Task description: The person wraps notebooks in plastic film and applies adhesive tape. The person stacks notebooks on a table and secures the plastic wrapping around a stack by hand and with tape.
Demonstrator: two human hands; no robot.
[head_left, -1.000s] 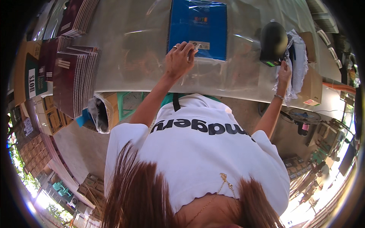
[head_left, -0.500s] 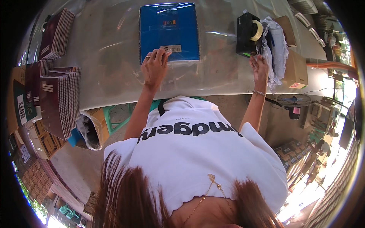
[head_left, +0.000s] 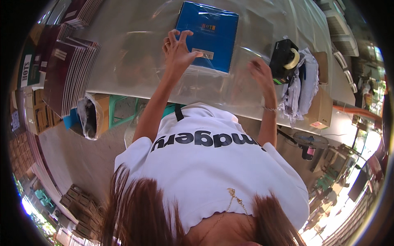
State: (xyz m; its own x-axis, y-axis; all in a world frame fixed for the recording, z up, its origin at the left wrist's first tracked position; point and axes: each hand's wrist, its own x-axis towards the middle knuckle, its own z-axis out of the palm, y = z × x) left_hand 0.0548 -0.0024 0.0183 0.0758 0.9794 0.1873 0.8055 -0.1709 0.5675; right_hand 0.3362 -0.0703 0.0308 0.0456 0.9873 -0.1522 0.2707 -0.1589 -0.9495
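A blue spiral notebook (head_left: 219, 41) in glossy clear film lies on the plastic-covered table, its wire binding along the right edge. Near its lower edge is a pale label (head_left: 202, 53). My left hand (head_left: 178, 51) is at the notebook's lower left with fingers spread, the thumb beside the label. Between the notebook and a black tape dispenser (head_left: 280, 61), my right hand (head_left: 262, 74) is in the air, its fingers smeared by motion. A thin bright streak shows close to those fingertips; whether they hold tape I cannot make out. The dispenser carries a roll of clear tape (head_left: 292, 59).
Crumpled plastic wrap (head_left: 305, 82) lies right of the dispenser, with a cardboard box (head_left: 321, 108) beside it. Stacks of maroon spiral notebooks (head_left: 67, 74) stand on the left. Below the table edge are an open plastic-lined carton (head_left: 100, 115), a green stool (head_left: 123, 110) and a fan (head_left: 310, 141).
My right hand has left the tape dispenser and moved left toward the notebook. The left hand's fingers have spread apart. The whole view has turned slightly.
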